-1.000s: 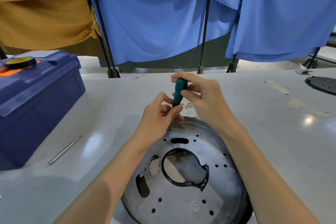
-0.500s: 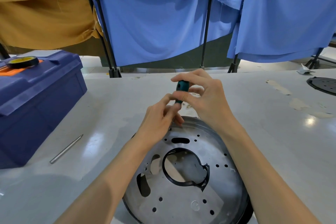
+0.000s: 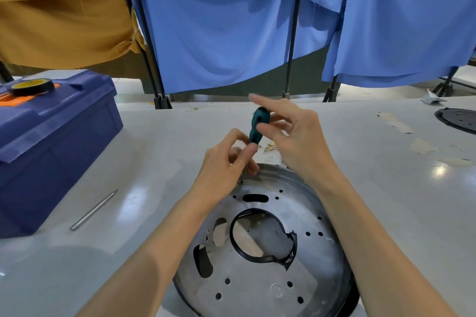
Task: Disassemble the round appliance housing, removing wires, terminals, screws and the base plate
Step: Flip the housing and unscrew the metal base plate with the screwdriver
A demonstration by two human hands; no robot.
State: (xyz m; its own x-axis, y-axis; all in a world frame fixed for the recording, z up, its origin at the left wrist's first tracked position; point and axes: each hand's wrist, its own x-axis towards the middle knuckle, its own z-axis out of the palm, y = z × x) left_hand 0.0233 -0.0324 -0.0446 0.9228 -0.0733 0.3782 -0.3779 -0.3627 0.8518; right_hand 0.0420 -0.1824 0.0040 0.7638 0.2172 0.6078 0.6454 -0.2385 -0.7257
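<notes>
Right hand (image 3: pixel 296 141) pinches screwdriver (image 3: pixel 258 125) handle, forefinger lifted; left hand (image 3: pixel 226 162) pinches the shaft at housing (image 3: pixel 296 213) rim. Keep shaft upright, press down, twist in short turns.

Plate (image 3: pixel 260 280): dull grey metal, scuffed. Surface (image 3: pixel 386 188): white, glossy, glare spots. Toolbox (image 3: pixel 51 141): blue plastic, matt. Driver handle (image 3: pixel 258 123): teal plastic. Curtains (image 3: pixel 219 33): cloth.

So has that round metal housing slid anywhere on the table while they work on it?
No. The round housing lies in the same place relative to the loose metal rod and the blue toolbox as in the earlier pictures.
</notes>
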